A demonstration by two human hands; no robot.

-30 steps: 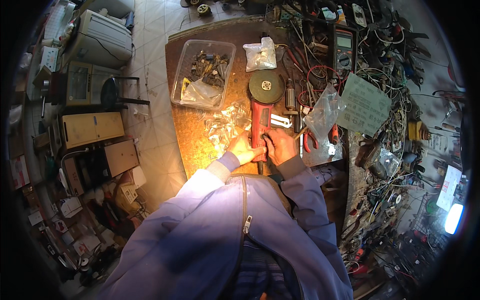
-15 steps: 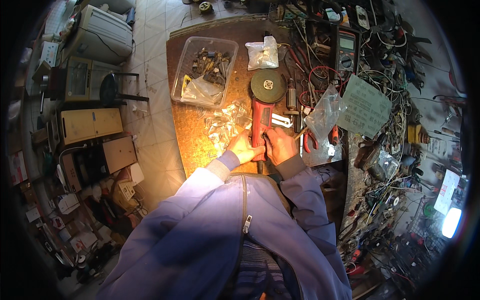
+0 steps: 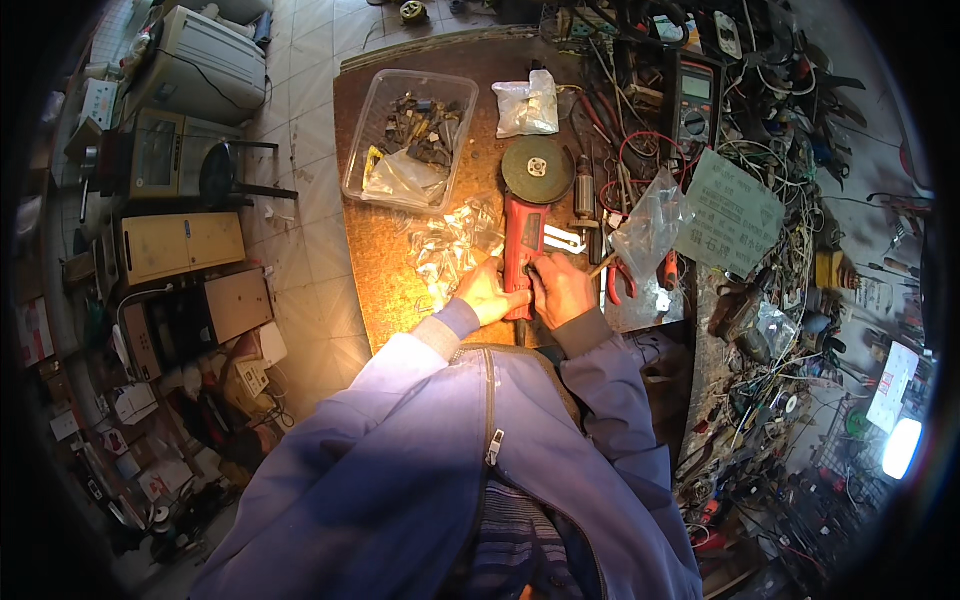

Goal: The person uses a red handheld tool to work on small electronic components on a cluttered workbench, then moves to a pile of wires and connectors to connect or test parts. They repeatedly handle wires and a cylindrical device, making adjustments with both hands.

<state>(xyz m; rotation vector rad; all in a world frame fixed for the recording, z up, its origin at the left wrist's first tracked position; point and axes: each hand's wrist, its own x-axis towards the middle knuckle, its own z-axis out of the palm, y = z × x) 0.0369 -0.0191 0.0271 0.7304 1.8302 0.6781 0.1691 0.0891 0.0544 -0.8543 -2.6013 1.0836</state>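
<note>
1. Head view: grinder (image 3: 523, 238) is over the surface (image 3: 382, 272), disc (image 3: 538, 174) away from the person.
2. Left hand (image 3: 486, 294) grips the grinder; right hand (image 3: 563, 292) curls against its right side. Whether it pinches a part: cannot tell.
3. Judged step: close work on the grinder. Next move calls for steady left-hand support.
</note>
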